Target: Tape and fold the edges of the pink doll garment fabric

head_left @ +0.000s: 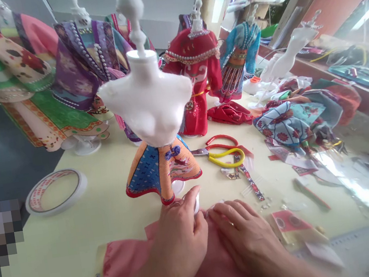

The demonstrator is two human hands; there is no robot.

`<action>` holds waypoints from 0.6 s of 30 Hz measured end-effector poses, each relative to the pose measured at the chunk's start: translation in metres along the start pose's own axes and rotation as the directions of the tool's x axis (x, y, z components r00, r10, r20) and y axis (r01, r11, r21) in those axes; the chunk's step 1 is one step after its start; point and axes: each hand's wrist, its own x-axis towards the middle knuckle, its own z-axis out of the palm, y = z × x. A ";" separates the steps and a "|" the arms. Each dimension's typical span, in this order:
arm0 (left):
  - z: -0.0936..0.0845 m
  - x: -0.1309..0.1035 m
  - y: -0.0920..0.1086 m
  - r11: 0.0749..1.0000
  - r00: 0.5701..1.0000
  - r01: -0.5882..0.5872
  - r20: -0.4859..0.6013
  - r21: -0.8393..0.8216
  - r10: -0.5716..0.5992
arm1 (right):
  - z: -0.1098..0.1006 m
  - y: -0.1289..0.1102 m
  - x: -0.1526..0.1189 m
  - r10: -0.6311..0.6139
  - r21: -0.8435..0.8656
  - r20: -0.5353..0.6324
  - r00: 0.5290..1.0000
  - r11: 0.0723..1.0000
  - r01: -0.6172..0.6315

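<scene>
Fingers [202,229] on the left hand [184,236] curl in, and I cannot tell what they pinch. Those on the right hand [245,233] lie almost flat on pink cloth [216,268], bottom middle of the frame. Scissors [212,155] and a white doll body [147,100] are higher up, on the desk [114,223].

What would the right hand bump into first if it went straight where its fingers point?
Probably the left hand: the right hand points forward and leftward, toward its thumb, over the pink fabric. The gap's depth is unclear.
</scene>
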 end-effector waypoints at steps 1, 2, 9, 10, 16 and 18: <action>-0.001 0.000 0.000 1.000 1.000 0.003 -0.004 0.006 -0.003 | 0.000 0.000 0.000 0.004 -0.001 0.003 1.000 1.000 -0.004; -0.001 0.000 0.001 1.000 1.000 0.004 -0.009 0.012 -0.004 | -0.001 0.000 0.001 0.008 -0.002 0.011 1.000 1.000 -0.008; -0.001 -0.001 -0.002 0.999 0.999 -0.010 -0.040 0.037 0.012 | -0.004 0.000 0.003 0.028 0.005 0.046 0.999 1.000 -0.028; -0.001 -0.001 -0.002 0.999 0.999 -0.012 -0.040 0.037 0.013 | -0.004 -0.001 0.003 0.032 0.008 0.050 0.998 0.999 -0.033; -0.003 0.000 -0.002 0.998 0.999 0.016 -0.032 0.066 -0.014 | -0.006 -0.003 0.004 0.032 0.027 0.056 0.998 0.999 -0.033; -0.003 0.000 -0.003 0.997 0.999 0.022 -0.027 0.075 -0.020 | -0.005 -0.002 0.004 0.031 0.021 0.051 0.998 0.999 -0.033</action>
